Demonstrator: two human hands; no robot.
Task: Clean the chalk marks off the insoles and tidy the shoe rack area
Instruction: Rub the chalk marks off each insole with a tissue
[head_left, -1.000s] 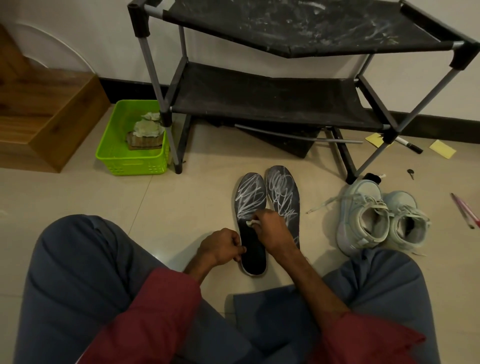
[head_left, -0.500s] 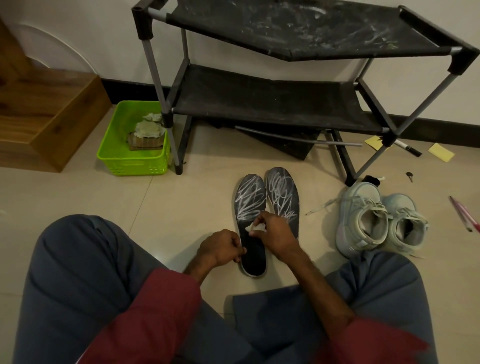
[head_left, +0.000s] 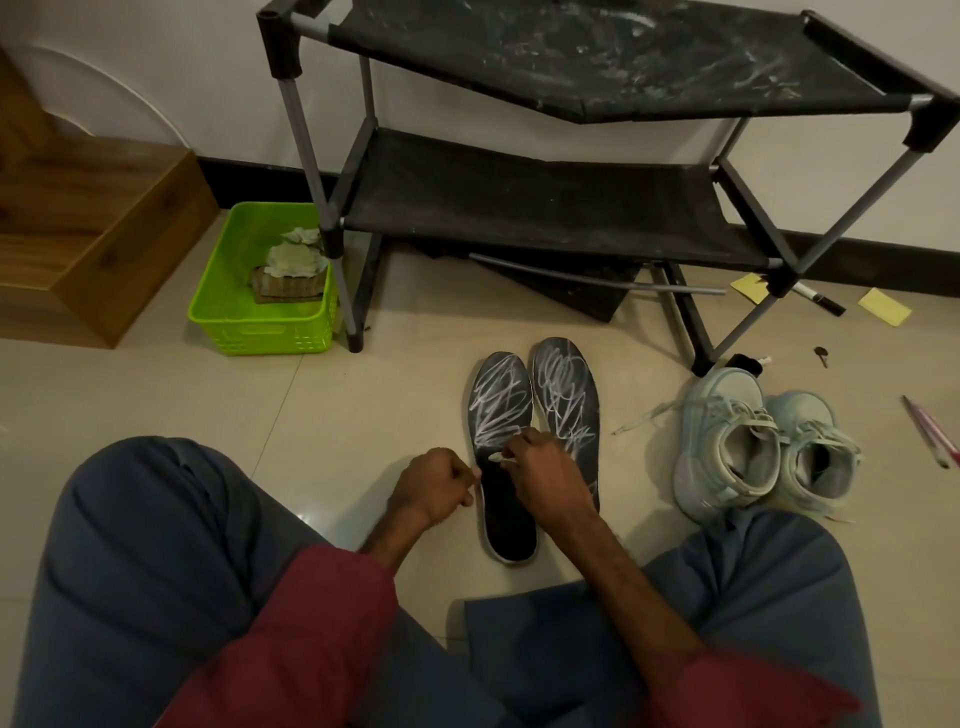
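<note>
1. Black foam, left-hand insole (head_left: 501, 415) — flat on the tile floor (head_left: 156, 384), toe toward the shoe rack (head_left: 519, 208), within easy reach of both hands. Chalk scribble covers its front half; the heel half reads clean on my feed.
2. Right-hand insole (head_left: 566, 400), touching the first, side by side. It is scribbled over everywhere it shows, and I judge it is waiting its turn.
3. Right hand (head_left: 545, 480). Its fingers pinch a small white wipe (head_left: 496, 457), pressed where the chalk ends, so the rubbing seems to work from heel toward toe.
4. Left hand (head_left: 436, 486). Its fingers are curled, knuckles against the left-hand insole's outer rim, apparently to stop it sliding. Whether it grips the rim I cannot tell.
5. Green basket (head_left: 260, 338), just beside the rack's leg, with crumpled tissues (head_left: 293, 260) inside. It is likely the bin for spent wipes.
6. Pale sneakers (head_left: 737, 452), a pair set apart to the right with laces loose; presumably where the insoles belong.
7. Strays right of the rack: yellow notes (head_left: 883, 306), marker (head_left: 823, 302), key (head_left: 821, 354), pink pens (head_left: 930, 436) — tidying not yet begun, by my reckoning.
</note>
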